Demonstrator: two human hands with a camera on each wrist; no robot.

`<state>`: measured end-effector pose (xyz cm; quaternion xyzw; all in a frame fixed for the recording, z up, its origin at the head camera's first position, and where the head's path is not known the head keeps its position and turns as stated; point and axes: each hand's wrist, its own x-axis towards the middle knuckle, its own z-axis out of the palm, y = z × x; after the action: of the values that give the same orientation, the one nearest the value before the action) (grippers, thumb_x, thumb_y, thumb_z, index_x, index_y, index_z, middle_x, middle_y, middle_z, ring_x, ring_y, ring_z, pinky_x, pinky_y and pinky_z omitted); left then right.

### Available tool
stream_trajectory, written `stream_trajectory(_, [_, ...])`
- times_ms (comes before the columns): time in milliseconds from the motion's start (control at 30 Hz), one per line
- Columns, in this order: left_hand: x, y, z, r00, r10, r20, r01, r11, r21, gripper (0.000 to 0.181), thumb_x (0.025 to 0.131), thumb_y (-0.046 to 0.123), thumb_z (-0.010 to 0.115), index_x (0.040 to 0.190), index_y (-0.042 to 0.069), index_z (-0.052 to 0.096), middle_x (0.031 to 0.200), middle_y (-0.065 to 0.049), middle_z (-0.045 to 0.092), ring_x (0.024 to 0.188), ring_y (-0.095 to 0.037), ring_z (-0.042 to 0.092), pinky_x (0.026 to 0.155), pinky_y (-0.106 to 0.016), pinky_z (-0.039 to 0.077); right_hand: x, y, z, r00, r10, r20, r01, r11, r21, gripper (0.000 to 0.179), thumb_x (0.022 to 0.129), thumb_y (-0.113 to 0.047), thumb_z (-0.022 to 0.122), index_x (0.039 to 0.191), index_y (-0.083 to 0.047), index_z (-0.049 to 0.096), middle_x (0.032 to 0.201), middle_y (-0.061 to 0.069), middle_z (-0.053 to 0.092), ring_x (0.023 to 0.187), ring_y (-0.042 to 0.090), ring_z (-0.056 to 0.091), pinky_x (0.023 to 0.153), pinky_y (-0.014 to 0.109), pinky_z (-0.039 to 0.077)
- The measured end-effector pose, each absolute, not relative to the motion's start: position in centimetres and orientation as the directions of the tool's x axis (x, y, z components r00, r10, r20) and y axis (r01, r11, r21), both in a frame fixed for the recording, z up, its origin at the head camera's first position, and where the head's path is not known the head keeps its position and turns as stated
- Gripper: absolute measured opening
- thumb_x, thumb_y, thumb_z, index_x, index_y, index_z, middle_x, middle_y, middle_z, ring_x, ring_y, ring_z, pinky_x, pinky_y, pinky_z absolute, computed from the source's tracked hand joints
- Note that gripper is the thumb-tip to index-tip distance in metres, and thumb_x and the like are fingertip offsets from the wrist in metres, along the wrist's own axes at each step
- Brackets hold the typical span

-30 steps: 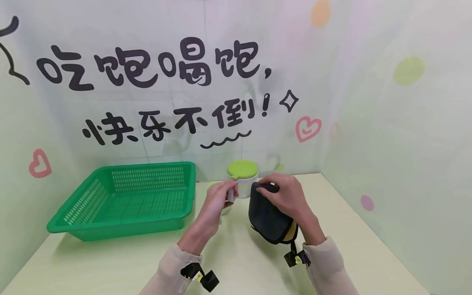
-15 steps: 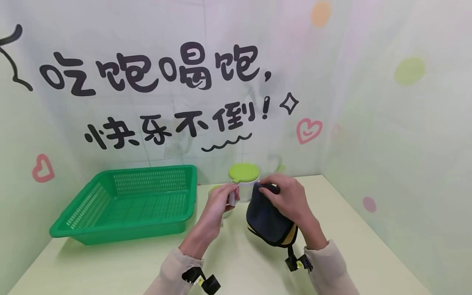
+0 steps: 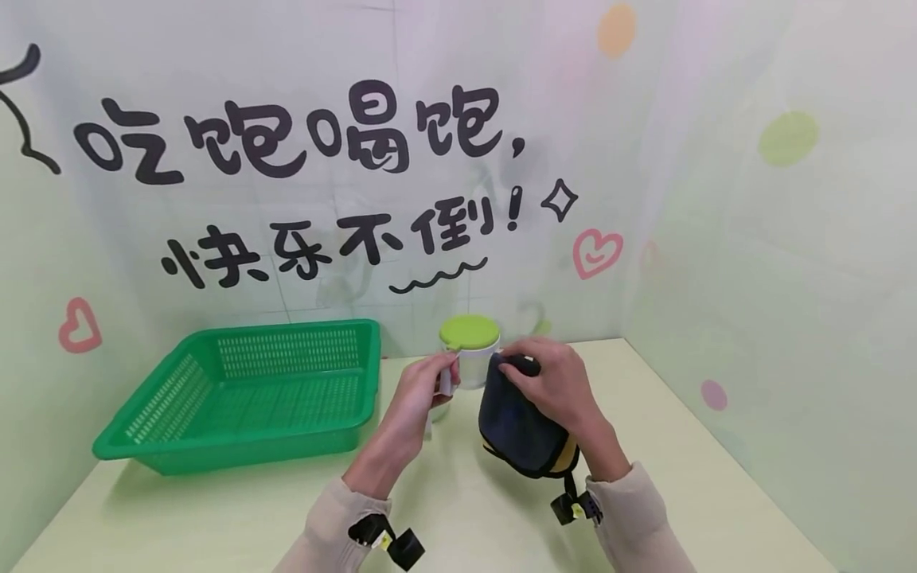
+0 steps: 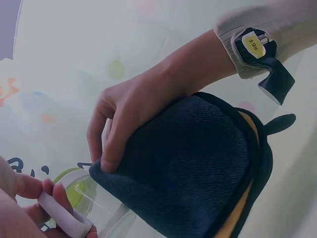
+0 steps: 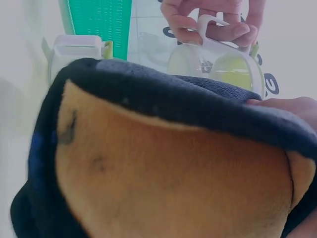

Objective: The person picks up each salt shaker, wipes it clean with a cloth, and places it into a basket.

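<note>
My left hand (image 3: 411,398) grips the white handle (image 4: 64,215) of a clear container with a green lid (image 3: 469,333). Between the thumb and fingers of my right hand (image 3: 555,382) is a folded cloth (image 3: 519,430), navy on the outside with an orange-tan inner side. It hangs over the near right part of the container, its pinched corner right at the container's side. A dark hanging loop (image 4: 280,124) sticks out from the cloth's edge in the left wrist view. Partly hidden behind my left hand stands a second clear container (image 5: 77,54) with a white handle.
A green perforated basket (image 3: 236,458) stands on the left of the pale table (image 3: 473,517). Behind the table hangs a white printed curtain (image 3: 401,40) with black lettering, and another wall sheet (image 3: 802,318) closes off the right side.
The cloth's lower part has swung slightly left. Both hands keep their holds almost in place, and the head view has shifted a little.
</note>
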<state>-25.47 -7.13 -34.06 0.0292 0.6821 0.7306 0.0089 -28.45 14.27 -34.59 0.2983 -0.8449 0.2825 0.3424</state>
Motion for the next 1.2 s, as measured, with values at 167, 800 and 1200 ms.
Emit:
stream_trajectory(167, [-25.5,-7.3,-33.9,-0.998,0.049,0.029,0.026,-0.066,0.997,0.031,0.108,0.029,0.048,0.095,0.004,0.061,0.089,0.000,0.057,0.089,-0.021,0.052,0.083,-0.032,0.044,-28.5,14.0,-35.0,-0.633,-0.375,0.677,-0.692,0.666,-0.279,0.012,0.085,-0.019,0.084,0.096,-0.016,0.080,0.095,-0.001,0.079,0.089,0.017,0.073,0.082,0.039,0.059])
stream_trajectory(800, [-25.6,-7.5,-33.6,-0.998,0.056,0.001,-0.005,-0.097,0.995,0.029,0.108,0.027,0.046,0.095,0.006,0.060,0.092,-0.002,0.057,0.089,-0.022,0.051,0.087,-0.035,0.042,-29.5,14.5,-35.8,-0.697,-0.387,0.603,-0.638,0.718,-0.277,0.011,0.084,-0.021,0.085,0.093,-0.018,0.081,0.092,-0.002,0.079,0.087,0.017,0.073,0.079,0.039,0.058])
stream_trajectory(1200, [-25.6,-7.3,-33.6,-0.998,0.059,-0.009,-0.013,-0.067,0.998,0.028,0.107,0.029,0.048,0.094,0.007,0.061,0.090,-0.001,0.057,0.090,-0.021,0.051,0.086,-0.035,0.041,-29.0,14.6,-34.6,-0.565,-0.310,0.765,-0.727,0.627,-0.282,0.013,0.084,-0.018,0.086,0.096,-0.014,0.081,0.093,0.001,0.079,0.087,0.016,0.074,0.080,0.037,0.060])
